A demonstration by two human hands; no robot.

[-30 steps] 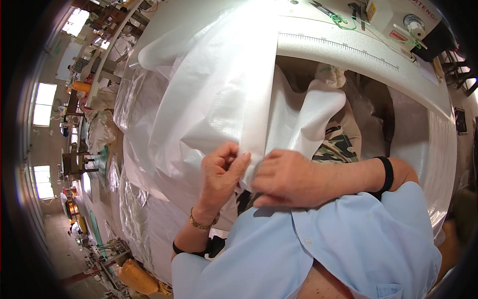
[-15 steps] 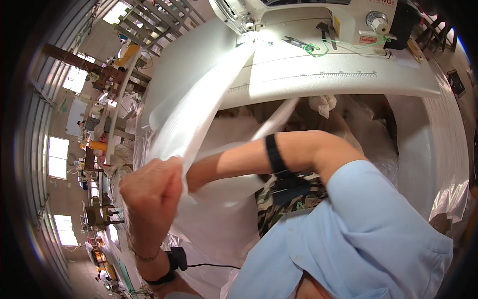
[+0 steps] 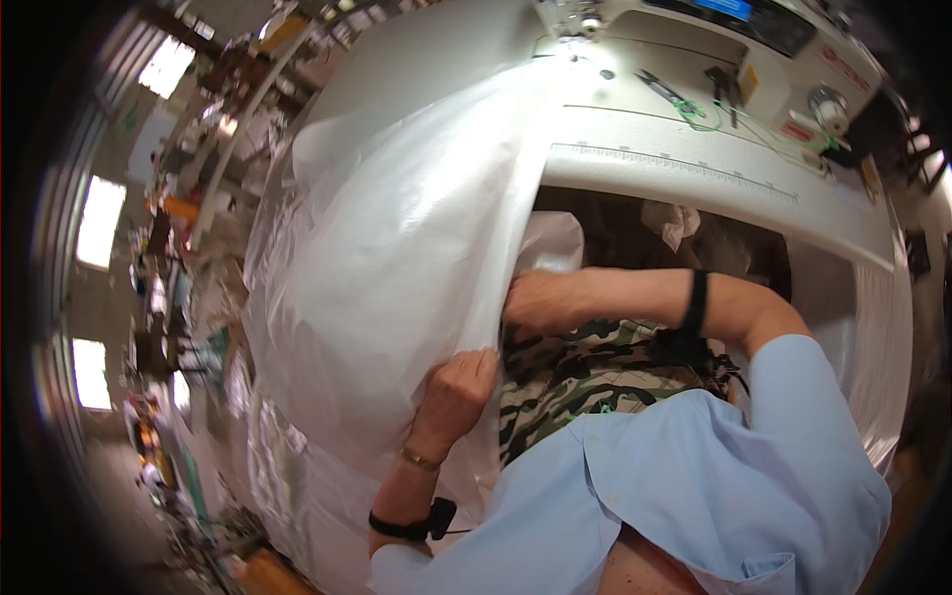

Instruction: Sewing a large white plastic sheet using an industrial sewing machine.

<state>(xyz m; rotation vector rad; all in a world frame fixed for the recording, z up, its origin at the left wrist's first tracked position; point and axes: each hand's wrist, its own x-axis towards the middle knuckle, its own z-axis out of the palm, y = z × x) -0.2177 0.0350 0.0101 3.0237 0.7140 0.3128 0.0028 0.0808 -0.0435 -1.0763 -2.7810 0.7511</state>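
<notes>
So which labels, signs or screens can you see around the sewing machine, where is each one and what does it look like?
Screen: top edge of the sewing machine, a small glowing blue rectangle in a dark panel.
Ruler strip: along the table's front edge, long and pale with dark tick marks.
Red label: on the table at right, below a round knob, small and rectangular.
Yellow label: on the machine body, small and upright.

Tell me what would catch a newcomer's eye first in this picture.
A big sheet of white fabric fills the middle left, draped down off the white sewing table. Both hands grip its edge below the table: the left hand lower, the right hand just above. At the top stands a sewing machine, with scissors on the table before it.
</notes>
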